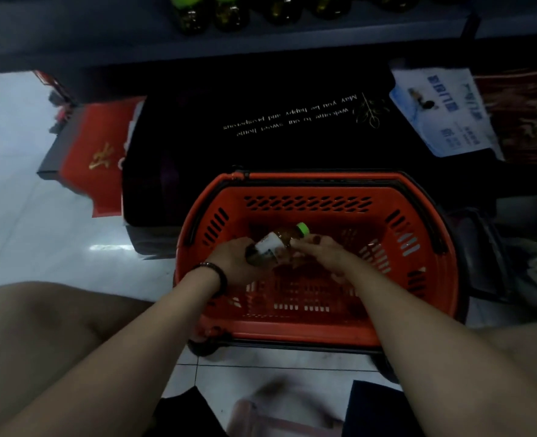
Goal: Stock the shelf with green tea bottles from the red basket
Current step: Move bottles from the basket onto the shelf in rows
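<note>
A red basket (324, 329) stands on the floor in front of me. Inside it, a green tea bottle (279, 241) with a green cap and white label lies tilted, cap pointing up and right. My left hand (238, 260) grips its lower end. My right hand (320, 250) holds it near the neck. The rest of the basket floor looks bare. At the top, several green tea bottles (229, 14) stand on the grey shelf (103, 36).
A black doormat with gold lettering (292, 121) lies under the shelf behind the basket. A red and black box (93, 159) sits at the left, a blue and white packet (443, 111) at the right. My knees flank the basket on the white tiled floor.
</note>
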Demonstrator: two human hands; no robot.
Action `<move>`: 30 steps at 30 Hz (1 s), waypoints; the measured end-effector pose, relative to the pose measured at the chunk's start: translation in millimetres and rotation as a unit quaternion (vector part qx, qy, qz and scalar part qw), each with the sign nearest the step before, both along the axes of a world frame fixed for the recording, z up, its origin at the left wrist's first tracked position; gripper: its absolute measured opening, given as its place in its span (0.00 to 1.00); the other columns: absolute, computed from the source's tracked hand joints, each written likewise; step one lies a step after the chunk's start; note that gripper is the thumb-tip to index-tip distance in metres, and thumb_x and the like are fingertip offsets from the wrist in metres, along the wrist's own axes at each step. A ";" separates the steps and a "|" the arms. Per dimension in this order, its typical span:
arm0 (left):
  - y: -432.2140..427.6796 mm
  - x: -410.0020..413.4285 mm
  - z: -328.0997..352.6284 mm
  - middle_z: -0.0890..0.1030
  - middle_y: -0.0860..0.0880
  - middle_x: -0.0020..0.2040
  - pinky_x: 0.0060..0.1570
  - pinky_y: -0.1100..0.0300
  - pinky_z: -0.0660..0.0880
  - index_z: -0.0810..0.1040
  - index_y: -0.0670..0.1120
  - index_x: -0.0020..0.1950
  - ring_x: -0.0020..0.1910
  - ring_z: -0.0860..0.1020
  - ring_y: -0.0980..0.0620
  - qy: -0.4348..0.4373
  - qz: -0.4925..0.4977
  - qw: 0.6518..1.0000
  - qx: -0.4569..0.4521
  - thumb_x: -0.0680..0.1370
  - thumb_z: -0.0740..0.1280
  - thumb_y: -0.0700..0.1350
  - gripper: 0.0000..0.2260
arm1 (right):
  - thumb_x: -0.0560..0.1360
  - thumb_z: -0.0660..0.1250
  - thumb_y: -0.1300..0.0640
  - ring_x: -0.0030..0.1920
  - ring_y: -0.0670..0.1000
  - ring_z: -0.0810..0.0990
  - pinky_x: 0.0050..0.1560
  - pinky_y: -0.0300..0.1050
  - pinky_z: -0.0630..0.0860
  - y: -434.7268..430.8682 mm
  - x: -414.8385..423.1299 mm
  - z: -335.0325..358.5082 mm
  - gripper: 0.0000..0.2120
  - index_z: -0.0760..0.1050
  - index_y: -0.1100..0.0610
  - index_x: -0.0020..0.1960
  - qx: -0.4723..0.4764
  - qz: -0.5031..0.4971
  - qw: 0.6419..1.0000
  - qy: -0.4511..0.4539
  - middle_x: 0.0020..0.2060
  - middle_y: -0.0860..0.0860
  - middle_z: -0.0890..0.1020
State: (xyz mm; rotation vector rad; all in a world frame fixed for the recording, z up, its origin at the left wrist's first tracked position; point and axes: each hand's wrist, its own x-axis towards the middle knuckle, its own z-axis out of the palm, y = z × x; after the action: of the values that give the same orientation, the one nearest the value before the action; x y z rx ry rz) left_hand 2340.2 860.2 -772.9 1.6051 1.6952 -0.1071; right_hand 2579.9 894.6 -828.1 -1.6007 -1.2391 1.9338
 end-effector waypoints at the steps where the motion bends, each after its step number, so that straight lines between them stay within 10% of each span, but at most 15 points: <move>1: -6.9 -5.1 -1.3 0.87 0.53 0.46 0.45 0.53 0.81 0.84 0.54 0.52 0.46 0.85 0.50 -0.008 0.037 0.999 -0.003 0.75 0.73 0.65 0.17 | 0.76 0.77 0.55 0.46 0.49 0.88 0.54 0.44 0.82 -5.1 -4.7 -10.8 0.13 0.83 0.54 0.60 -0.022 -0.005 1.000 -0.003 0.48 0.52 0.89; 4: -25.4 -18.4 -13.8 0.86 0.53 0.49 0.41 0.58 0.76 0.80 0.56 0.58 0.47 0.84 0.53 -0.051 0.169 0.984 -0.004 0.72 0.78 0.62 0.19 | 0.74 0.76 0.61 0.59 0.54 0.85 0.64 0.50 0.81 -7.1 -14.4 -50.4 0.24 0.79 0.53 0.69 -0.016 0.049 0.983 -0.174 0.59 0.54 0.86; 7: -28.8 -16.0 -20.2 0.84 0.54 0.50 0.37 0.64 0.71 0.77 0.53 0.61 0.45 0.81 0.58 -0.096 0.241 0.966 0.015 0.75 0.79 0.53 0.18 | 0.75 0.69 0.57 0.80 0.59 0.65 0.79 0.55 0.65 -2.9 -21.9 -61.7 0.36 0.65 0.46 0.81 0.041 0.242 0.890 -0.385 0.80 0.51 0.65; 11: -22.4 -9.6 -32.0 0.83 0.55 0.51 0.37 0.65 0.72 0.78 0.52 0.60 0.44 0.80 0.59 -0.132 0.288 0.948 0.014 0.76 0.79 0.52 0.17 | 0.74 0.56 0.49 0.85 0.65 0.41 0.82 0.69 0.47 1.4 -33.0 -88.4 0.44 0.39 0.39 0.85 -0.039 0.337 0.834 -0.436 0.86 0.52 0.40; 19: -20.1 -10.0 -43.8 0.85 0.53 0.53 0.42 0.61 0.78 0.79 0.51 0.63 0.48 0.84 0.55 -0.150 0.326 0.933 0.005 0.75 0.79 0.52 0.19 | 0.81 0.66 0.57 0.84 0.64 0.47 0.82 0.60 0.51 -5.7 -42.3 -73.2 0.36 0.55 0.55 0.85 0.036 0.393 0.763 -0.513 0.84 0.59 0.47; 25: -26.2 -3.8 -53.4 0.84 0.51 0.57 0.51 0.58 0.76 0.77 0.52 0.67 0.53 0.83 0.50 -0.134 0.318 0.938 -0.020 0.76 0.79 0.52 0.22 | 0.82 0.66 0.61 0.71 0.61 0.78 0.69 0.51 0.74 -8.0 -50.7 -84.9 0.19 0.77 0.64 0.72 0.023 0.476 0.754 -0.452 0.72 0.62 0.77; 30: -26.4 -3.5 -63.7 0.86 0.51 0.57 0.52 0.56 0.80 0.79 0.50 0.67 0.52 0.84 0.50 -0.131 0.330 0.934 -0.035 0.75 0.79 0.51 0.22 | 0.81 0.68 0.64 0.62 0.62 0.83 0.65 0.53 0.76 -17.9 -51.2 -99.8 0.17 0.78 0.66 0.69 -0.035 0.498 0.759 -0.417 0.69 0.64 0.80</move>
State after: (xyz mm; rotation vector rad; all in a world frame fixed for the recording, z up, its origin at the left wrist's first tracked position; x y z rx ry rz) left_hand 2336.7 833.9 -836.6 0.8801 1.8932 0.3628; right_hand 2528.7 876.7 -927.9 -2.1902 -2.8858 1.6706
